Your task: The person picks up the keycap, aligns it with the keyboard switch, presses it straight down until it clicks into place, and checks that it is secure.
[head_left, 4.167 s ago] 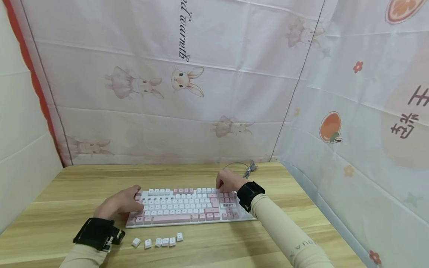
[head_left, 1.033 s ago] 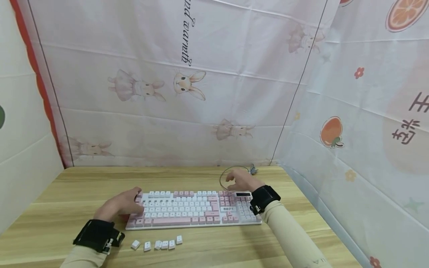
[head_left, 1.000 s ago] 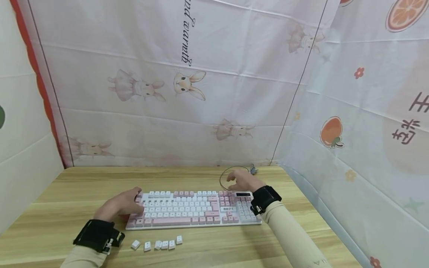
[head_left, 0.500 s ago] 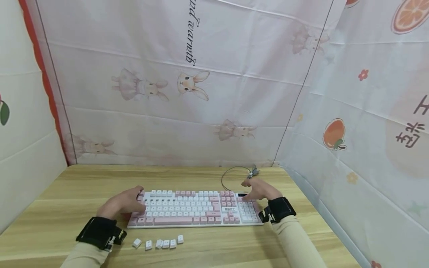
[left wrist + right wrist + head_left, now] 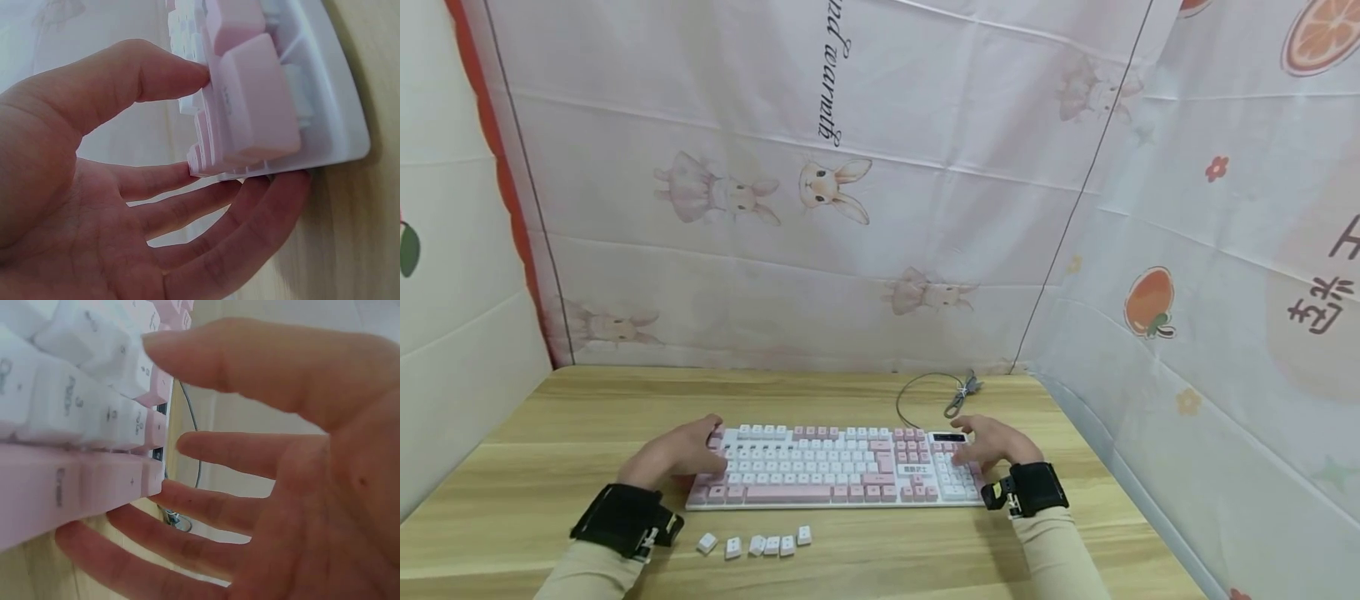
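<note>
A white and pink keyboard (image 5: 797,492) lies flat on the wooden table. In its upper left part a short run of dark spots shows between the white keys. My left hand (image 5: 676,452) grips the keyboard's left end. In the left wrist view its thumb (image 5: 169,74) rests against the keys and its fingers curl at the side edge. Around the right end, my right hand (image 5: 996,442) has its fingers spread and loosely bent. The right thumb (image 5: 206,353) is over the number pad keys; whether it touches them I cannot tell. Several loose white keycaps (image 5: 772,546) lie in front of the keyboard.
A grey cable (image 5: 955,404), bundled near its end, lies behind the keyboard's right side. The table (image 5: 865,558) is bounded by a printed cloth (image 5: 760,292) at the back and on the right, and a pale panel (image 5: 467,375) on the left.
My right hand has moved from above the keyboard's upper right edge to its right end, lower and further right. The left hand has kept its hold. The keycaps lie as before.
</note>
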`<state>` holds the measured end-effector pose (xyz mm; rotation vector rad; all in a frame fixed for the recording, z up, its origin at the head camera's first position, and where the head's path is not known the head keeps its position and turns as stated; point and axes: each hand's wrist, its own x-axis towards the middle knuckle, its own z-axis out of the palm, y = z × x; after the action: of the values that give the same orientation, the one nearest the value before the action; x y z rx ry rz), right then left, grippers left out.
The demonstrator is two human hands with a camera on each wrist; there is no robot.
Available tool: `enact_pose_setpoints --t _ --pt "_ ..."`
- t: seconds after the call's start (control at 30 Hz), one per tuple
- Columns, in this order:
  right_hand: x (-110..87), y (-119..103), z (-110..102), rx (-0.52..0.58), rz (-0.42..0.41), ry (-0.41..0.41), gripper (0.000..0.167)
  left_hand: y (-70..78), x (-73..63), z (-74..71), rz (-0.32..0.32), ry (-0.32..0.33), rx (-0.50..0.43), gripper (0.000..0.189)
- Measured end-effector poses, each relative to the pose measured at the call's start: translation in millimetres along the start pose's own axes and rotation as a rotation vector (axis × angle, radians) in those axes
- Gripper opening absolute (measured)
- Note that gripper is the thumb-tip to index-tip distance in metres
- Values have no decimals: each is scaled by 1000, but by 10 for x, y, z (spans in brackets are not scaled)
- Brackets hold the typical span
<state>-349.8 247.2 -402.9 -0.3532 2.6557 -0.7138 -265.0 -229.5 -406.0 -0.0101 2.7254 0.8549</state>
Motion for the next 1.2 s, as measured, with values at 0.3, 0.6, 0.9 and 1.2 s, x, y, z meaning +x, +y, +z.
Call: enact_pose_setpoints --t 0.3,0.6,0.9,1.2 --pt "5 -20 1 -3 61 -37 72 -13 17 6 -4 -9 -12 91" --pt "54 -16 -11 -16 57 -60 74 -32 57 4 7 -15 2 91" --pt "79 -113 15 -25 98 -22 69 -26 42 -9 15 -20 15 89" --pt "88 -151 61 -10 145 14 66 -17 24 -28 20 -18 19 90"
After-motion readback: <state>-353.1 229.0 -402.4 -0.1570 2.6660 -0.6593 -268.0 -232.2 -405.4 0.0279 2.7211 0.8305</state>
